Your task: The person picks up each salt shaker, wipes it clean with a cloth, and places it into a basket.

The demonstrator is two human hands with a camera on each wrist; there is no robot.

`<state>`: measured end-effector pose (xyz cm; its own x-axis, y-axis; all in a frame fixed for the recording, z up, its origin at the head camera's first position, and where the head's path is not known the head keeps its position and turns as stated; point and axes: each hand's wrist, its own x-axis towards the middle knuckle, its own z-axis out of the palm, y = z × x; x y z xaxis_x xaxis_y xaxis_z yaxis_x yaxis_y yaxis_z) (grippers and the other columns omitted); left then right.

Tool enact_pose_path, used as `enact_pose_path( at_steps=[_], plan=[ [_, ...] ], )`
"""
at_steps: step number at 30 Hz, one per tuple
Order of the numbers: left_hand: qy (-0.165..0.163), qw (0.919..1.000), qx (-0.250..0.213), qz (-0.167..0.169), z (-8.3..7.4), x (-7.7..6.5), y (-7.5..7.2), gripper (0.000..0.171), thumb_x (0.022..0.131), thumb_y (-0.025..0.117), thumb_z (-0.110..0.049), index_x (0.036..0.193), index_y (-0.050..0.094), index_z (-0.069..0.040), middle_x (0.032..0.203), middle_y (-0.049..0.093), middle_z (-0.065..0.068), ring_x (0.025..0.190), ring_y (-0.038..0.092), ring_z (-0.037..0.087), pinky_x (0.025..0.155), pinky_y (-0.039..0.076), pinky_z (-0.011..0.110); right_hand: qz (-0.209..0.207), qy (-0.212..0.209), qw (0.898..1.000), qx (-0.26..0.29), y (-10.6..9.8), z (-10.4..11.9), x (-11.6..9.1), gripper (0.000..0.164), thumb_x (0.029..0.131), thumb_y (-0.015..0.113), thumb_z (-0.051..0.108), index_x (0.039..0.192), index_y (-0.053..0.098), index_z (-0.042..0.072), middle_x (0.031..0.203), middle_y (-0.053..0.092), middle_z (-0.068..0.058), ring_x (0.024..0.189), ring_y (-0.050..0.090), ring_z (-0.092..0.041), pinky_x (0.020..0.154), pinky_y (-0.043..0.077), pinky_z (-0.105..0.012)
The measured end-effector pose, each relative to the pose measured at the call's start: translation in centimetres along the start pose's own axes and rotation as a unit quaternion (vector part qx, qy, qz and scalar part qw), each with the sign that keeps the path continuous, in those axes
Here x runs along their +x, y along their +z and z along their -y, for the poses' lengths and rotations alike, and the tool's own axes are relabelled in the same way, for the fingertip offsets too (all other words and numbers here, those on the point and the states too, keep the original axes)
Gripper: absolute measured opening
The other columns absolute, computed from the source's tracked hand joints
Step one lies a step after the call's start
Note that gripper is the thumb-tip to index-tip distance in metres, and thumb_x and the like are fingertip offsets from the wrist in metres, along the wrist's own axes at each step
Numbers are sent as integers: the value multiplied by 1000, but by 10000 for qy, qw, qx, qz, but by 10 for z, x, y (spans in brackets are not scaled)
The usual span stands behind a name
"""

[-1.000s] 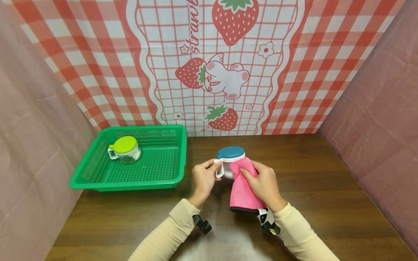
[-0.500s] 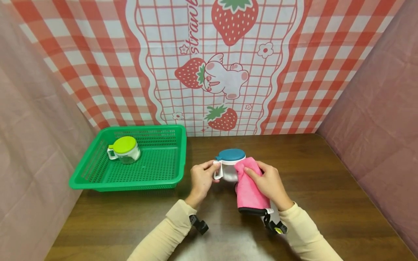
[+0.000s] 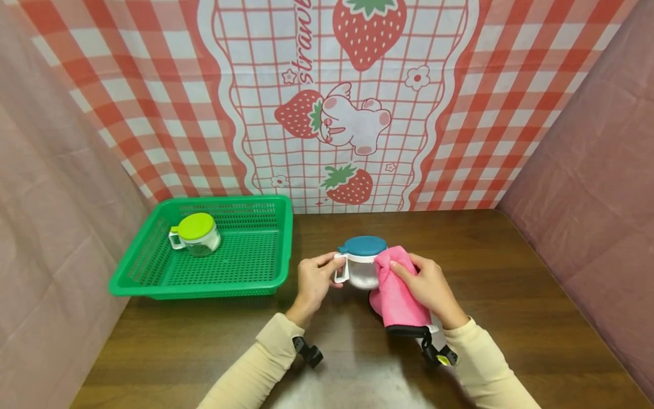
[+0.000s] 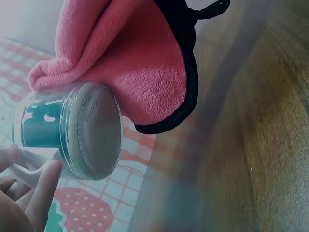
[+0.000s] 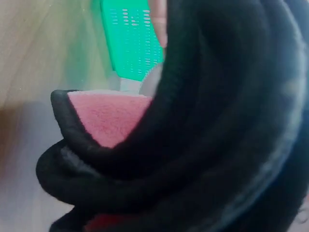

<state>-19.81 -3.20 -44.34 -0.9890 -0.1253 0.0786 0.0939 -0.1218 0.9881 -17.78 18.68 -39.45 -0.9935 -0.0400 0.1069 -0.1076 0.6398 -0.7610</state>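
A clear jar [image 3: 364, 274] with a blue lid and a white side handle is held above the table. My left hand [image 3: 315, 282] pinches its handle [image 4: 36, 162] between thumb and fingers. In the left wrist view the jar's ridged round base [image 4: 100, 130] faces the camera. My right hand [image 3: 429, 287] grips a pink cloth [image 3: 401, 295] with black edging, bunched against the jar's right side. Folds of the cloth's black edging [image 5: 217, 121] fill most of the right wrist view and hide the right hand there.
At the left stands a green plastic basket [image 3: 250, 287]. Inside it sits a similar clear jar [image 3: 201, 244] with a lime-green lid. The wooden table [image 3: 485, 272] meets a checked strawberry curtain [image 3: 460, 142] at the back; pink cloth walls [image 3: 587, 170] flank both sides.
The cloth and right hand have shifted rightward across the jar, uncovering more of its clear side. The jar has come slightly lower and nearer, still held by its handle.
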Motion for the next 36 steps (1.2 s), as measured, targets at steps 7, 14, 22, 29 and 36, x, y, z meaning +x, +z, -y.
enact_pose_path(
  at_steps=[7, 14, 22, 29, 36],
  plan=[
    [152, 9993, -254, 219, -3, 2, -3, 22, 83, 73, -2, 101, 72, 10, 87, 69, 31, 59, 63, 12, 46, 56, 34, 254, 70, 9996, 58, -7, 0, 1, 32, 94, 65, 31, 104, 67, 1, 74, 59, -10, 62, 49, -16, 51, 44, -26],
    [204, 9980, -420, 419, -7, 2, -6, 23, 84, 72, -1, 103, 71, 12, 93, 69, 33, 60, 65, 11, 47, 57, 37, 385, 122, 9983, 409, -12, -3, 3, 31, 95, 63, 25, 110, 66, -2, 78, 60, -10, 63, 50, -13, 53, 45, -25],
    [311, 9966, -492, 585, -9, 2, -8, 23, 84, 70, 1, 103, 70, 14, 91, 68, 35, 61, 66, 11, 47, 56, 44, 819, 219, 9928, 851, -17, -8, 2, 36, 97, 59, 21, 121, 61, -6, 86, 64, -13, 65, 55, -11, 56, 50, -25],
    [345, 9969, -409, 579, -10, 0, -7, 23, 85, 70, 0, 104, 70, 13, 92, 68, 34, 62, 66, 12, 52, 55, 57, 1076, 372, 9891, 933, -17, -10, 2, 41, 99, 56, 20, 130, 55, -7, 91, 65, -14, 68, 56, -9, 58, 51, -25],
    [422, 9966, -436, 559, -12, -1, -6, 22, 85, 70, 1, 104, 70, 13, 92, 68, 34, 62, 65, 11, 49, 57, 47, 1082, 315, 9879, 1067, -18, -9, 2, 38, 100, 53, 17, 129, 54, -8, 90, 63, -10, 69, 55, -5, 60, 50, -23]
  ],
)
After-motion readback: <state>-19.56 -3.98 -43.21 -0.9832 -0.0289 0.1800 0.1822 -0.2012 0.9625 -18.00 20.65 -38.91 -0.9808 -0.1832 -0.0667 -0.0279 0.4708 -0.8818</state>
